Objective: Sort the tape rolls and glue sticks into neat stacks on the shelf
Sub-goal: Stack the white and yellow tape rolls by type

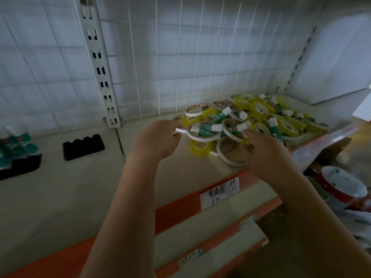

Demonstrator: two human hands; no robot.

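On the shelf (60,197), the left hand (158,139) pinches a white tape roll (202,135) at the edge of the jumbled pile (251,121); the right hand (261,149) apparently grips a yellow roll, blurred. Glue sticks (206,130) lying on the white roll could slide off if it lifts.

Both hands reached onto the shelf (70,187) from below. The left hand (158,139) pinched the rim of a white tape roll (192,135) at the near edge of a mixed heap (255,117) of yellow and white tape rolls and green glue sticks. A glue stick (206,129) lay across that roll. The right hand (263,151) rested on the heap's front, fingers curled over rolls; its exact grip could not be determined. A black tray (83,146) stood well apart to the left, near bundled glue sticks (17,145). A handwritten label (219,192) was fixed to the orange shelf edge (176,211).
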